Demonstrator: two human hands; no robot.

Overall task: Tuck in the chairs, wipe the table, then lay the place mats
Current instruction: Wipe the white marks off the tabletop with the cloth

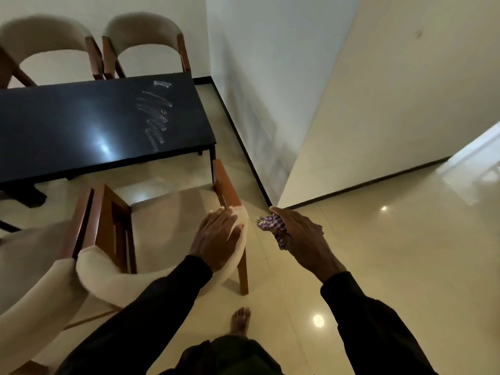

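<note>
A black table (81,123) with white smears near its right end stands ahead of me. In front of it a wooden chair with a cream curved backrest (113,277) stands pulled out from the table. My left hand (216,236) grips the right end of that backrest, thumb on the outer side. My right hand (300,234) is off to the right of the chair and holds a bunched purple-and-white checked cloth (270,224).
A second cream-backed chair (29,272) stands at the near left, touching the first. Two more chairs (146,28) are at the table's far side. A wall corner (273,204) juts in close on the right. My bare foot (240,319) is on the glossy tiled floor.
</note>
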